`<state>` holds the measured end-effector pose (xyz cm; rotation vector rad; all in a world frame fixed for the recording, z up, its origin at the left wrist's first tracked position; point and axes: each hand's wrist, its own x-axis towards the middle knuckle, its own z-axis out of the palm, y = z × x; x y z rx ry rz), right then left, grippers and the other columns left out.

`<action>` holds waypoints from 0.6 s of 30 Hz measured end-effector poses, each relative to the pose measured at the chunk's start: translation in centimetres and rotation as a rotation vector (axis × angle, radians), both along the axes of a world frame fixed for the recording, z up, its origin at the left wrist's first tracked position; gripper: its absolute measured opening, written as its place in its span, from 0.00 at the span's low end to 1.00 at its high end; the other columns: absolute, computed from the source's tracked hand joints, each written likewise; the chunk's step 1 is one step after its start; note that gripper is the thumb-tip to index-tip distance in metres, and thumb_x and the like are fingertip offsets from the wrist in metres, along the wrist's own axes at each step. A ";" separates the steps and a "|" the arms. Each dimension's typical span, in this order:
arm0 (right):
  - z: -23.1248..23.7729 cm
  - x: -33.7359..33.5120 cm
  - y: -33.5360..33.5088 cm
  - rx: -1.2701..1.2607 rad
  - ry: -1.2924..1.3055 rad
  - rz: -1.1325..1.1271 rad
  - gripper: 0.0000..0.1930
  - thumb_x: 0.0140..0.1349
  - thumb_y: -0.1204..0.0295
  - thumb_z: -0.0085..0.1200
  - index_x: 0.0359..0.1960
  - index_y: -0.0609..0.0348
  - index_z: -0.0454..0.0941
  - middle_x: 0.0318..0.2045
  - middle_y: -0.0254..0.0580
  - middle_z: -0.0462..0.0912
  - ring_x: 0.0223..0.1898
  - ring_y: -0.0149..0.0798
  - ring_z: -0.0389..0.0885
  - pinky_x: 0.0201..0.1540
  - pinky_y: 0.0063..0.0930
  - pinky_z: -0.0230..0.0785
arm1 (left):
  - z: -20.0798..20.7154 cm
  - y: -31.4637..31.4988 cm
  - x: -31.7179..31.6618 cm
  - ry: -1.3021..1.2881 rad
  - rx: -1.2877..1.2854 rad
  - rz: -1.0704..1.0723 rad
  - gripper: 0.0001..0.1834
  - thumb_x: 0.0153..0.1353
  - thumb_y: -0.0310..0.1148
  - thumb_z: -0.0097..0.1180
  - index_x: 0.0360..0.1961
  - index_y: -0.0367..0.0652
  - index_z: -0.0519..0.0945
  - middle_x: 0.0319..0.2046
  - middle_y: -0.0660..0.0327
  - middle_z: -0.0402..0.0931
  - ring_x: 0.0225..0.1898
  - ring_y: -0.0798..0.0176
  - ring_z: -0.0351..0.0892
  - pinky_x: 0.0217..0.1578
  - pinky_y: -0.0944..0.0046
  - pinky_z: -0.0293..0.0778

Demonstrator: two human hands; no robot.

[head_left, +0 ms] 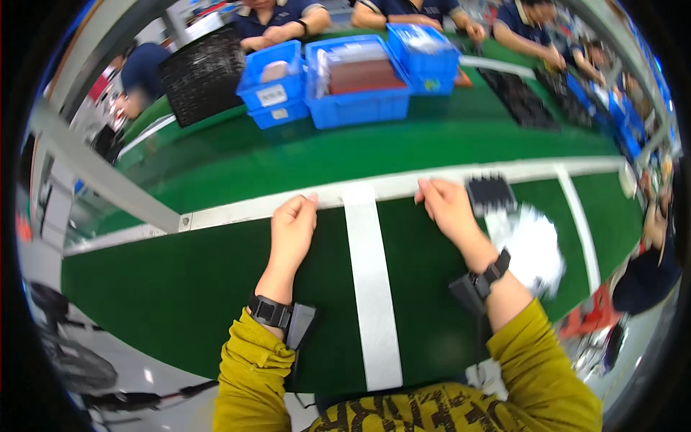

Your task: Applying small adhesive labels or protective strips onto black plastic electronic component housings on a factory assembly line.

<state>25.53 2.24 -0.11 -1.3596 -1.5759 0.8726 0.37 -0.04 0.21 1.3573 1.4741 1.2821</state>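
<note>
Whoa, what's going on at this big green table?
A person in mustard-yellow sleeves has their bare left hand and bare right hand curled over the green work table, with nothing visibly held in either. Just right of the right hand are a black rectangular piece with a bumpy edge and a shiny white bundle. Farther back, other people sit behind blue plastic bins.

The surface [180, 295] is green with a pale grey stripe [372, 288]. Near, the shirt [425, 414] is mustard yellow with dark brown marks. The wrist straps [270, 311] are black. On the right, the tray [491, 194] is black and the bundle [536, 248] is white. Far off, the boxes [360, 109] are bright blue.
</note>
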 end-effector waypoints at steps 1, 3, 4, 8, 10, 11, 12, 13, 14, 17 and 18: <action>0.0 0.0 0.2 0.038 -0.022 -0.006 0.19 0.59 0.61 0.44 0.17 0.62 0.74 0.07 0.34 0.65 0.13 0.26 0.64 0.17 0.24 0.56 | 0.4 0.1 0.1 0.011 0.017 0.000 0.21 0.58 0.35 0.47 0.10 0.42 0.61 0.09 0.71 0.58 0.14 0.78 0.54 0.15 0.74 0.51; -0.2 0.3 0.6 0.028 -0.020 -0.010 0.19 0.59 0.61 0.43 0.17 0.62 0.74 0.07 0.34 0.65 0.13 0.27 0.65 0.17 0.24 0.56 | 0.7 0.2 0.3 0.107 0.035 -0.028 0.21 0.60 0.37 0.46 0.11 0.44 0.61 0.10 0.68 0.59 0.15 0.75 0.55 0.17 0.73 0.51; -0.4 0.4 1.0 -0.011 0.005 -0.003 0.19 0.59 0.61 0.43 0.17 0.61 0.74 0.07 0.34 0.65 0.13 0.27 0.65 0.17 0.24 0.56 | 0.9 0.3 0.3 0.118 0.018 -0.027 0.21 0.60 0.37 0.46 0.11 0.43 0.61 0.11 0.68 0.58 0.15 0.75 0.54 0.18 0.72 0.51; 0.1 0.9 1.4 0.008 0.006 0.022 0.19 0.57 0.59 0.44 0.17 0.62 0.74 0.07 0.32 0.65 0.13 0.24 0.63 0.17 0.22 0.55 | 1.1 0.5 0.8 -0.049 0.065 -0.020 0.19 0.59 0.34 0.45 0.11 0.43 0.62 0.11 0.67 0.60 0.16 0.74 0.56 0.20 0.74 0.53; -0.1 0.2 0.9 -0.009 0.021 0.037 0.19 0.57 0.59 0.45 0.18 0.62 0.74 0.07 0.31 0.64 0.13 0.23 0.62 0.17 0.21 0.54 | 1.4 -0.1 0.2 -0.074 0.125 0.017 0.19 0.60 0.32 0.44 0.11 0.43 0.62 0.11 0.67 0.59 0.16 0.74 0.55 0.22 0.74 0.55; -0.4 0.4 0.9 -0.002 0.032 0.012 0.19 0.57 0.60 0.45 0.18 0.62 0.74 0.07 0.31 0.64 0.13 0.23 0.61 0.17 0.20 0.54 | 1.0 0.2 0.3 -0.056 0.213 0.008 0.19 0.60 0.31 0.42 0.11 0.43 0.62 0.11 0.68 0.59 0.16 0.75 0.53 0.26 0.74 0.56; -0.5 0.2 0.5 0.000 0.052 -0.002 0.18 0.57 0.60 0.45 0.18 0.62 0.74 0.07 0.30 0.64 0.13 0.23 0.61 0.17 0.20 0.53 | 1.2 -0.3 0.3 -0.045 0.239 0.061 0.20 0.61 0.30 0.40 0.11 0.43 0.61 0.11 0.68 0.59 0.16 0.75 0.53 0.29 0.72 0.58; -0.3 0.1 0.6 0.018 0.035 -0.001 0.18 0.57 0.61 0.45 0.18 0.63 0.74 0.08 0.30 0.64 0.12 0.23 0.61 0.17 0.20 0.53 | 1.6 -0.3 0.1 0.018 0.383 0.053 0.20 0.61 0.30 0.40 0.11 0.43 0.60 0.11 0.67 0.59 0.17 0.74 0.53 0.30 0.72 0.58; -0.4 0.2 0.6 0.010 0.022 0.004 0.18 0.57 0.61 0.45 0.18 0.63 0.74 0.08 0.30 0.64 0.12 0.23 0.61 0.17 0.20 0.53 | 2.3 -0.5 0.0 -0.012 0.492 0.067 0.19 0.60 0.32 0.44 0.12 0.43 0.63 0.12 0.68 0.61 0.17 0.75 0.57 0.23 0.74 0.56; -0.1 0.4 0.3 0.027 0.116 0.008 0.17 0.57 0.62 0.46 0.17 0.63 0.74 0.08 0.29 0.65 0.12 0.23 0.62 0.17 0.20 0.54 | 7.2 -1.7 -2.6 -0.177 0.752 -0.441 0.19 0.58 0.42 0.40 0.35 0.34 0.71 0.33 0.53 0.71 0.39 0.59 0.67 0.40 0.62 0.62; -0.3 0.5 0.4 0.033 0.103 0.001 0.17 0.57 0.62 0.46 0.17 0.63 0.74 0.08 0.29 0.65 0.12 0.23 0.62 0.17 0.20 0.54 | 9.8 -3.5 -1.4 -0.170 0.824 -0.553 0.25 0.56 0.47 0.41 0.41 0.31 0.70 0.40 0.48 0.70 0.48 0.53 0.65 0.46 0.58 0.60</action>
